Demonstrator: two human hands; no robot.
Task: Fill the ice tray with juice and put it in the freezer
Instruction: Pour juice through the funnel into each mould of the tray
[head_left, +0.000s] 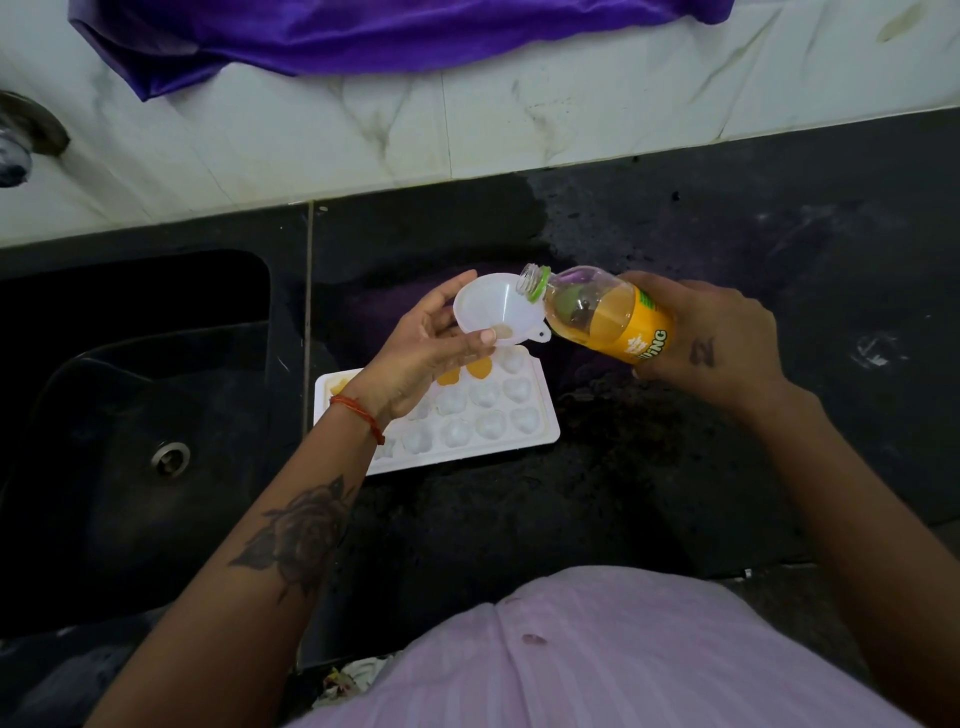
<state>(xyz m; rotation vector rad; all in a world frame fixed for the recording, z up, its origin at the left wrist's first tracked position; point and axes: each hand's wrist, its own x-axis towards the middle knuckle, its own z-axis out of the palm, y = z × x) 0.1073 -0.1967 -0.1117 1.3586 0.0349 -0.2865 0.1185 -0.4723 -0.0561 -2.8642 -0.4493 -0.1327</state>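
The left hand (431, 343) held a white funnel (493, 312) above the far rows of a white ice tray (540, 431) that lay on the black bench (675, 467). The right hand (717, 343) gripped a juice bottle (597, 312) tilted on its side, its open mouth over the funnel's rim. A few far cells held orange juice; the near heart-shaped cells looked pale. A dark sink (130, 415) lay to the left, and purple cloth (363, 31) hung over the white tiles behind

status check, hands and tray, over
Left hand holds funnel over ice tray. Right hand tips open juice bottle at funnel. A few back cells hold juice, most empty. Nothing blocking.
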